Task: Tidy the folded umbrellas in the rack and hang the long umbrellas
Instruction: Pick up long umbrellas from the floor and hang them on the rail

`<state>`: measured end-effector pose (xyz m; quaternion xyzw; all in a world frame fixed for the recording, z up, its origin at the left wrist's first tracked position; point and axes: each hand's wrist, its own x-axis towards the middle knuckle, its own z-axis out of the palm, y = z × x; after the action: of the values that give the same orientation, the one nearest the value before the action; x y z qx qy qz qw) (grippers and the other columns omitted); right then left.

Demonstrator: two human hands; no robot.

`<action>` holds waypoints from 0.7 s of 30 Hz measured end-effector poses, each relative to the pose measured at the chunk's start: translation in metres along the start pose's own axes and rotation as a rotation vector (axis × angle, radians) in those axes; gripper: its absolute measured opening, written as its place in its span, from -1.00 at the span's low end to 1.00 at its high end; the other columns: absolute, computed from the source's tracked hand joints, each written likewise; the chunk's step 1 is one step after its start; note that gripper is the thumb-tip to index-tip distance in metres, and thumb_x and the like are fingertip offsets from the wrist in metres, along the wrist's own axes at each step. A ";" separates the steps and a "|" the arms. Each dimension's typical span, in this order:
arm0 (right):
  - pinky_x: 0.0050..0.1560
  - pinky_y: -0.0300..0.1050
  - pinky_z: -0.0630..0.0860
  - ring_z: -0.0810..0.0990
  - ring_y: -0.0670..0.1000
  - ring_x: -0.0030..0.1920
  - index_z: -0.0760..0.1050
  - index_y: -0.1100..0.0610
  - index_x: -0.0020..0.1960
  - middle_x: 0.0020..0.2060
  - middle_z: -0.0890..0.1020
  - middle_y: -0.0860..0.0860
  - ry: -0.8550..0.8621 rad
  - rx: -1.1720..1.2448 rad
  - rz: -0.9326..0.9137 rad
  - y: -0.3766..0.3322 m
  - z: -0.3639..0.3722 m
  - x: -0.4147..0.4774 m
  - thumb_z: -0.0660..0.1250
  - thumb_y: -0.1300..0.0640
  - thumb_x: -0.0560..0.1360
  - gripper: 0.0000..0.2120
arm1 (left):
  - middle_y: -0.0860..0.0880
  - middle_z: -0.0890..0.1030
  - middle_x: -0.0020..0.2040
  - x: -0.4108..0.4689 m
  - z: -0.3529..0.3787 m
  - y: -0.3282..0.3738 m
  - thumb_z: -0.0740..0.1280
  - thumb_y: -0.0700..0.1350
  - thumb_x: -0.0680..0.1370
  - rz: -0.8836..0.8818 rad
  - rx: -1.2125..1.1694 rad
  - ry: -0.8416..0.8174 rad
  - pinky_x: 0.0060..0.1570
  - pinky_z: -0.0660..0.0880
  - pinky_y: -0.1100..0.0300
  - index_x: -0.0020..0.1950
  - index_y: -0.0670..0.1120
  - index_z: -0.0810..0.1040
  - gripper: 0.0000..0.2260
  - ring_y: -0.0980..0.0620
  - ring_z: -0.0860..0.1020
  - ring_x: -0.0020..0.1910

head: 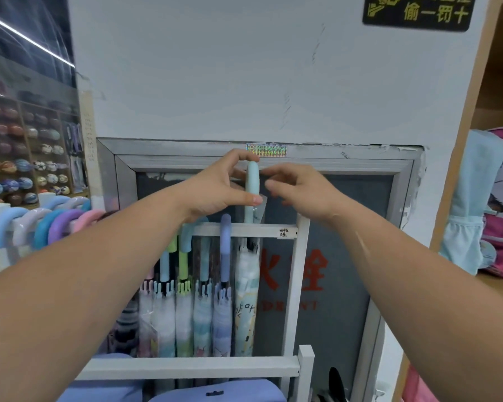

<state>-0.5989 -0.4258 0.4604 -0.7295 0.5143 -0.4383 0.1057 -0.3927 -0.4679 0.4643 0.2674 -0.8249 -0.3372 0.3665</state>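
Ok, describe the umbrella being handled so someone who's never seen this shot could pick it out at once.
Find the grey-framed cabinet door in the white wall; a white rack stands before it with long umbrellas in a row. Take the rightmost umbrella, gripped by the left hand: its mint handle rises above the others, and its cream canopy carries writing.

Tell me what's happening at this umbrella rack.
A person is handling a long umbrella at the white rack. The left hand pinches its mint curved handle, which stands above the top rail. The right hand is beside the handle, contact unclear. Other long umbrellas already hang on that rail.
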 end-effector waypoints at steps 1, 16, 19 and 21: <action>0.18 -0.10 0.54 0.61 -0.17 0.04 0.55 -0.02 0.31 0.00 0.66 -0.14 -0.004 0.029 -0.014 0.000 0.001 -0.002 0.35 0.00 0.58 -0.69 | -0.14 0.56 0.24 -0.002 0.002 -0.004 0.60 -0.18 0.40 -0.015 0.012 -0.020 0.25 0.58 -0.10 0.34 0.16 0.40 -0.38 -0.08 0.69 0.06; 0.05 -0.34 0.48 0.62 -0.21 0.09 0.67 0.03 0.16 0.07 0.69 -0.13 -0.133 -0.179 -0.007 0.012 0.015 -0.023 0.50 -0.07 0.46 -0.68 | 0.05 0.52 0.28 -0.019 0.024 -0.030 0.65 -0.01 0.33 -0.111 0.280 -0.138 0.03 0.53 0.05 0.21 0.21 0.36 -0.39 0.05 0.53 0.15; 0.14 -0.24 0.45 0.59 -0.15 0.17 0.64 0.00 0.21 0.13 0.67 -0.15 -0.212 -0.241 0.033 0.014 0.016 -0.026 0.48 -0.15 0.45 -0.61 | 0.05 0.51 0.32 -0.020 0.028 -0.032 0.64 0.15 0.21 -0.103 0.446 -0.138 0.18 0.52 -0.06 0.18 0.23 0.35 -0.33 0.00 0.48 0.31; 0.31 -0.04 0.42 0.56 -0.12 0.24 0.60 -0.08 0.25 0.18 0.64 -0.19 -0.202 -0.329 0.049 0.017 0.020 -0.025 0.44 -0.28 0.41 -0.52 | 0.06 0.52 0.33 -0.020 0.029 -0.032 0.63 0.17 0.20 -0.103 0.500 -0.122 0.24 0.52 -0.12 0.20 0.24 0.34 -0.31 -0.01 0.49 0.33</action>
<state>-0.5973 -0.4182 0.4257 -0.7645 0.5834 -0.2704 0.0465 -0.3978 -0.4636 0.4170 0.3704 -0.8885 -0.1564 0.2210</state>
